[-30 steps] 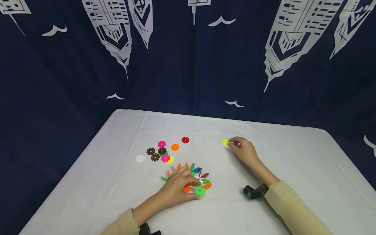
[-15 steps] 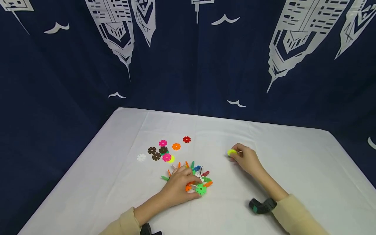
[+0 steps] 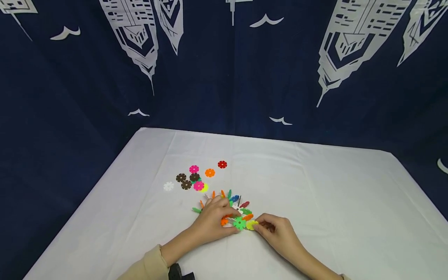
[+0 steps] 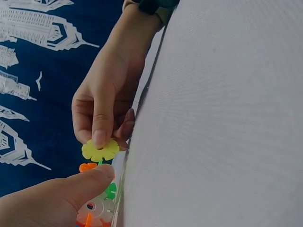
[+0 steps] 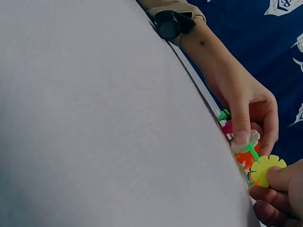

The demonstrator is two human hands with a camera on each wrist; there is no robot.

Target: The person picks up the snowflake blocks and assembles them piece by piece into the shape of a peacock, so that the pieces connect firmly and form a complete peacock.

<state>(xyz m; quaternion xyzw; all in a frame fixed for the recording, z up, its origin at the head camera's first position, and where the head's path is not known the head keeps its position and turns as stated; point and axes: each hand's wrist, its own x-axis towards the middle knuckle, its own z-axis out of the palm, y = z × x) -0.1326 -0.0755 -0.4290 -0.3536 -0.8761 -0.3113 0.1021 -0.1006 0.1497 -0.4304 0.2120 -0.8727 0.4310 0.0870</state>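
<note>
Near the front middle of the table lies a ring-like build of notched plastic discs in many colours. My left hand [image 3: 212, 219] grips its near side, with thumb and fingers by an upright green disc [image 3: 239, 223]. Between thumb and fingers my right hand [image 3: 280, 233] pinches a yellow notched disc [image 3: 251, 225], held against or very close to the green disc's right edge. In the right wrist view the yellow disc [image 5: 266, 170] meets the edge-on green piece [image 5: 253, 152]; whether their slots interlock I cannot tell. My left hand hides part of the build.
Loose discs lie behind the build: a red one [image 3: 222, 164], an orange one [image 3: 210, 172], a white one [image 3: 168, 186], pink ones [image 3: 194, 169] and several dark brown ones [image 3: 186, 184]. A white cloth [image 3: 336, 194] covers the table. A dark blue patterned curtain [image 3: 210, 77] hangs behind.
My right hand has brought the yellow disc from the table's right back toward me and left, to the green disc. My left hand has stayed on the build.
</note>
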